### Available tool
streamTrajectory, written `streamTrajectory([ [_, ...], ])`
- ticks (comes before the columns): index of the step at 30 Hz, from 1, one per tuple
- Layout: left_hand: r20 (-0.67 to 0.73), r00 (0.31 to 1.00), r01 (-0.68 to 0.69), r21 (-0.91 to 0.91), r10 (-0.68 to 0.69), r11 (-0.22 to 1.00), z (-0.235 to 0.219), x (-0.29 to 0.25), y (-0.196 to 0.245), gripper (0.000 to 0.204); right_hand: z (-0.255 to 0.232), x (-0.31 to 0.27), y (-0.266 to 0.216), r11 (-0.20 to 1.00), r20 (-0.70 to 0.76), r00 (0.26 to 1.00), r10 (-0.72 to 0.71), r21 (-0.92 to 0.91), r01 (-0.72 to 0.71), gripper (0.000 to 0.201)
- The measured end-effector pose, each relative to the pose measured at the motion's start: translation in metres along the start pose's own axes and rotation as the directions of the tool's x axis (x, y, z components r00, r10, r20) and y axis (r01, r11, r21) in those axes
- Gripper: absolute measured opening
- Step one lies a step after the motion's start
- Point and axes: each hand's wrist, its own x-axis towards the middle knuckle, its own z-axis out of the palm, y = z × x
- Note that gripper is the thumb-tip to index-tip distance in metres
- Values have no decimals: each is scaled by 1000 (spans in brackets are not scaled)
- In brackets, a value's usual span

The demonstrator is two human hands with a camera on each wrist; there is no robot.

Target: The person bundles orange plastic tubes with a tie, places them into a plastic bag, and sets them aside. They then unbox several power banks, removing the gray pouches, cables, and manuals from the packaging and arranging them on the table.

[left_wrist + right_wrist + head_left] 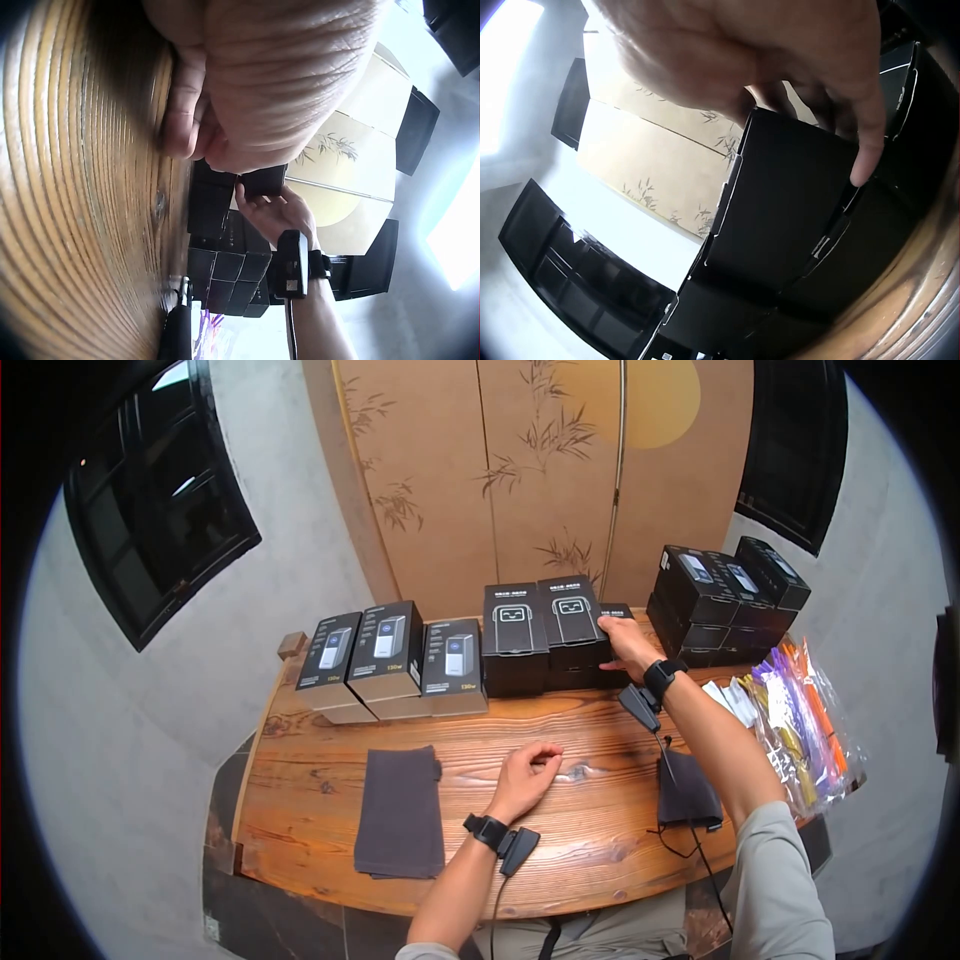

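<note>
My right hand (pixel 628 647) grips a black box (pixel 787 195) at the right end of the middle group. In the right wrist view one finger (pixel 866 161) presses at the seam against the box beneath, and the other fingers reach behind its far edge. From the left wrist view, the hand spans the end of that box. To its left stand two black boxes with smiling-device line drawings (pixel 514 622). My left hand (pixel 525 780) rests on the wooden table (pixel 590 840), fingers loosely curled and holding nothing.
Grey-faced boxes (pixel 388 640) stand stacked at the left back, more black boxes (pixel 700 600) at the right back. A dark cloth pouch (pixel 400 815) lies front left, another pouch (pixel 688 790) front right. Plastic bags of colourful strips (pixel 805 725) lie at the right edge. A cable hangs from each wrist camera.
</note>
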Motion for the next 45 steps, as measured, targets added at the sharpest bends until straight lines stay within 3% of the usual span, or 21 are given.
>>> streamTrajectory([
  [10,-9,1000,-10,-7,10,1000,0,1,-1,19,7,-11,-10,995,-82,994,72,-58,-77,43],
  [17,-4,999,49,1,-49,999,0,0,6,18,-3,-28,-13,949,-97,994,-46,-314,13,46],
  [19,-26,1000,11,31,-10,999,0,0,4,18,-11,-44,-16,938,-118,986,-116,-340,70,49],
  [22,-15,999,32,32,-31,999,0,-1,4,18,-39,-76,-8,773,118,937,-329,-536,339,52],
  [23,-15,999,46,15,-46,999,1,-1,5,18,-51,-96,-6,728,234,914,-331,-553,405,54],
  [24,-18,998,60,-2,-60,998,1,0,4,18,-60,-119,-8,731,343,910,-230,-556,395,56],
  [25,-7,996,86,-38,-86,996,1,1,0,18,-68,-145,-15,630,491,852,-179,-608,483,59],
  [26,-1,995,95,-50,-96,994,1,1,-2,18,-78,-164,-7,565,533,841,-90,-668,484,64],
  [27,2,995,103,-60,-103,993,1,1,-3,18,-91,-176,11,546,623,775,-104,-616,568,71],
  [28,4,994,110,-68,-110,992,1,2,-5,18,-95,-196,13,420,610,792,27,-726,545,75],
  [30,8,994,111,-80,-111,991,1,3,-10,18,-110,-222,53,248,596,775,-207,-735,631,76],
  [36,-3,995,97,-74,-98,993,1,3,-8,17,-119,-231,93,293,378,860,-343,-827,481,49],
  [37,-2,994,107,-80,-108,991,1,2,-6,17,-119,-231,87,411,299,914,-274,-823,392,44],
  [39,-7,992,125,-96,-126,988,1,2,-6,17,-115,-229,67,606,160,982,-102,-772,189,34],
  [41,6,995,104,-86,-104,991,0,3,-7,17,-112,-213,77,870,134,975,-177,-442,219,28],
  [42,10,995,95,-82,-95,992,0,3,-8,17,-106,-209,72,943,114,972,-205,-242,228,26],
  [43,17,995,97,-96,-95,991,0,3,-9,18,-96,-207,69,991,124,983,-134,20,132,25],
  [45,33,995,100,-116,-97,988,1,3,-3,20,-72,-207,60,899,217,971,-99,438,-7,28],
])
